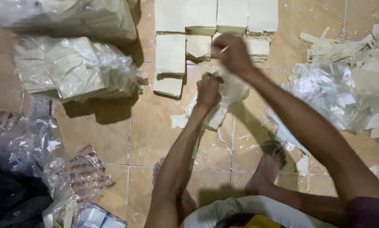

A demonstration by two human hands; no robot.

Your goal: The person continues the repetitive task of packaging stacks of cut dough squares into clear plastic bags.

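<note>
My left hand [208, 89] is closed around the gathered neck of a clear plastic bag [223, 99] filled with pale paper pieces, held just above the tiled floor. My right hand [232, 51] hovers above and slightly behind it, fingers pinched on a thin pale strip or tie that sticks out to the left of the hand. The two hands are close together, a hand's width apart. My bare feet [269, 162] rest on the floor under my arms.
Stacks of cream paper sheets [198, 25] lie behind the hands. Filled clear bags [77, 67] sit at the left, with more plastic packs [84, 173] at the lower left. Crumpled plastic and paper offcuts [341, 84] pile up at the right. Scraps litter the tan tiles [151, 126].
</note>
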